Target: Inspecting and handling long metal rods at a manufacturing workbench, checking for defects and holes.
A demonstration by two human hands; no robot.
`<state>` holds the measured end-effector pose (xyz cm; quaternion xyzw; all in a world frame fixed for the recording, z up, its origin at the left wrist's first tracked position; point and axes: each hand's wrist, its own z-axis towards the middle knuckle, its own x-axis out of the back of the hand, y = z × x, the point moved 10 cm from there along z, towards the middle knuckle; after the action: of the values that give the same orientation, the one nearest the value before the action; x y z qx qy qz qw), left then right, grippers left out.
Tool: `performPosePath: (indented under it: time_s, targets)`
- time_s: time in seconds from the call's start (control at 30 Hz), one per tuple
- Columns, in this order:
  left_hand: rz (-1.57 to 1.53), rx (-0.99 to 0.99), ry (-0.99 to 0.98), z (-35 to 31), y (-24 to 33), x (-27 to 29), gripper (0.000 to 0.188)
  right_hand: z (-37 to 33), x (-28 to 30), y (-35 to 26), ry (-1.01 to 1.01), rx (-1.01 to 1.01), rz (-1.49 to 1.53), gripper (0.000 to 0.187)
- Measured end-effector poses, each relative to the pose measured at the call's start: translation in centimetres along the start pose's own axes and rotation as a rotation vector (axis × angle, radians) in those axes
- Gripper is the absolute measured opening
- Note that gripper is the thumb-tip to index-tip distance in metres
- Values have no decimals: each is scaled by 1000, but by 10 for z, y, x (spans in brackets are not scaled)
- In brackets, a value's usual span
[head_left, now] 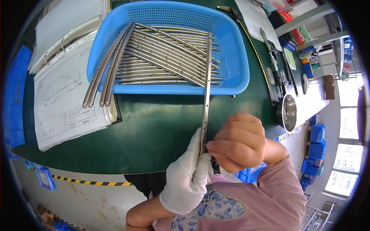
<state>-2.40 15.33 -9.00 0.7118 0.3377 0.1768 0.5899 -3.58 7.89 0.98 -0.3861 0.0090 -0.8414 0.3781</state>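
We find the left hand [187, 175], in a white glove, at the lower centre of the frame, its fingers closed around the near end of a long metal rail [207, 90]. The bare right hand [239, 141] sits just to the right of it, curled into a loose fist, with thumb and forefinger pinched together against the rail's lower end. We cannot tell whether a small part sits between those fingertips; the view there is too tight.

The rail is thin, silvery and pierced with small holes. It runs almost straight up from the hands across the green bench top [154, 131], and its far end rests on the front rim of the blue basket [231, 50] and on the rails inside.

The basket occupies the upper centre of the frame: rectangular, perforated plastic, holding a stack of curved rails [165, 57]. Four of them overhang its left front corner onto a paper sheet.

At the left edge we see an open ring binder [61, 34] with a white drawing sheet [65, 100], rectangular, carrying line diagrams and a table block. A yellow-and-black striped strip [92, 182] marks the bench edge at lower left. A round metal bowl [289, 112] stands at the right, and blue crates [317, 134] are stacked beyond it.
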Motion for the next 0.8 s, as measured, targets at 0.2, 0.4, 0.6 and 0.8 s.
performPosePath:
  time_s: [0.2,0.4,0.6,0.8]
  targets:
    - [30,-11,31,0,-7,1,43,-3,-5,3,-43,9,42,12]
    - [74,10,98,0,0,14,41,16,20,48,-10,-210,-3,7]
    - [267,-116,263,-3,10,37,34,23,29,80,65,-322,11,5]
    - [32,-187,407,-11,18,71,24,24,14,99,42,-350,173,3]
